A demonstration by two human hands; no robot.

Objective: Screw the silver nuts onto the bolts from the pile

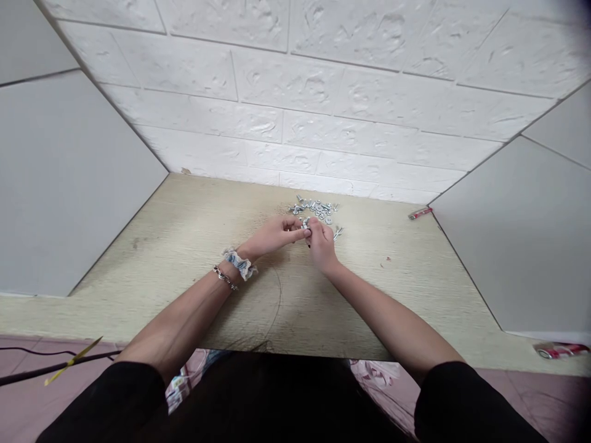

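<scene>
A small shiny metal fastener [306,223] sits between my two hands, over the wooden tabletop; whether it is a nut or a bolt I cannot make out. My left hand [273,235] pinches at it from the left, thumb stretched towards the other hand. Closed fingers of my right hand [322,247] grip it from the right and hide part of it. Just beyond my fingertips lies a loose pile of bolts, nuts and washers [318,207]. A few screws [338,233] rest close to the right of my right hand.
A white brick-patterned wall [305,135] closes off the back of the table [198,215]. Grey panels [78,184] stand at both sides. One small red-and-silver item [420,213] lies by the right panel, another [561,351] at the front right edge. A yellow tie [74,362] hangs on a dark rod.
</scene>
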